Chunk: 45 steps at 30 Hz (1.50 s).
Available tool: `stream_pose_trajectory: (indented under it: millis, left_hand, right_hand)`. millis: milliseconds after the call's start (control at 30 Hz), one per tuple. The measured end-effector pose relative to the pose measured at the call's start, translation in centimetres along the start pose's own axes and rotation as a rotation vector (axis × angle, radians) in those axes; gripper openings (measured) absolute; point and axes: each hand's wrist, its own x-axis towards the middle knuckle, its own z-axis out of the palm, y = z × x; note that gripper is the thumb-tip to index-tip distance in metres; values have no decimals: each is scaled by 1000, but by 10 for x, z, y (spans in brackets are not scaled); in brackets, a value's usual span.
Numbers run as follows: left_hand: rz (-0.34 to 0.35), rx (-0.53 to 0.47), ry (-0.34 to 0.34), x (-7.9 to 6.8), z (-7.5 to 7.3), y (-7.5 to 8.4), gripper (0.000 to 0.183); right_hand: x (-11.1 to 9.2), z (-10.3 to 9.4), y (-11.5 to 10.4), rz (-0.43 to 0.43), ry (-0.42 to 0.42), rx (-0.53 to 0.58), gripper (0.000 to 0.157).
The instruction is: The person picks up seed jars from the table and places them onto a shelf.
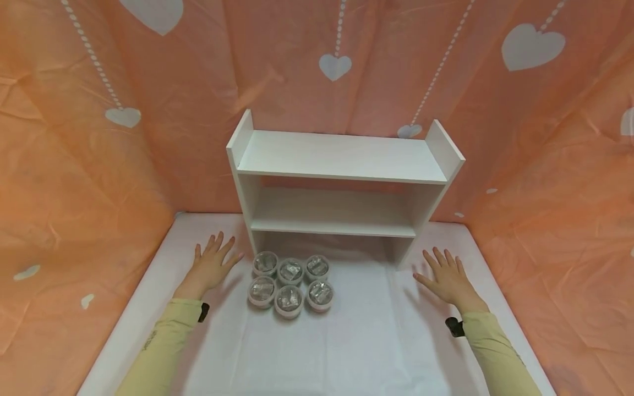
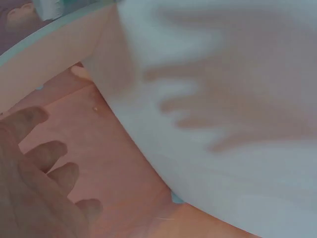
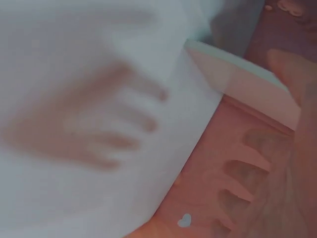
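My left hand [image 1: 207, 269] hovers with spread fingers over the left side of the white table, left of a group of small round tubs. It holds nothing. On the other side my right hand [image 1: 448, 280] is spread too, beside the shelf's right foot, and holds nothing. Several clear-lidded tubs [image 1: 289, 301] with silvery contents stand close together in two rows in front of the shelf's left part. The white two-tier shelf [image 1: 342, 157] stands upright behind them. In the left wrist view the left hand [image 2: 34, 173] casts a shadow on the tabletop; so does the right hand [image 3: 277, 173] in its own view.
The table [image 1: 356, 341] has a white cover. Orange cloth [image 1: 292, 66] with white hearts hangs behind it and on both sides. The shelf's raised side panels [image 1: 444, 149] stick up above its top board. A dark wrist device [image 1: 454, 327] sits at the right cuff.
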Motion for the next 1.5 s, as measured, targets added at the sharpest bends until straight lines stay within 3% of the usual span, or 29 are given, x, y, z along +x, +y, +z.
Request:
stream_pose_trajectory:
  millis: [167, 400, 567, 933, 1200, 1500]
  left_hand:
    - [1, -89, -11, 3, -2, 1, 71]
    - [52, -181, 40, 2, -5, -3, 66]
    - [37, -264, 59, 2, -10, -8, 70]
    - [25, -402, 102, 9, -11, -3, 66]
    - [26, -523, 165, 20, -17, 6, 60]
    - [42, -686, 251, 19, -33, 25, 52]
  right_hand:
    - [2, -2, -1, -31, -6, 94, 68]
    - [5, -4, -1, 31, -58, 316, 64]
    - [6, -7, -7, 47, -72, 460, 59]
    - [4, -2, -30, -36, -235, 894, 58]
    - [9, 6, -46, -119, -272, 1042, 58]
    - [14, 22, -79, -191, -306, 1174, 54]
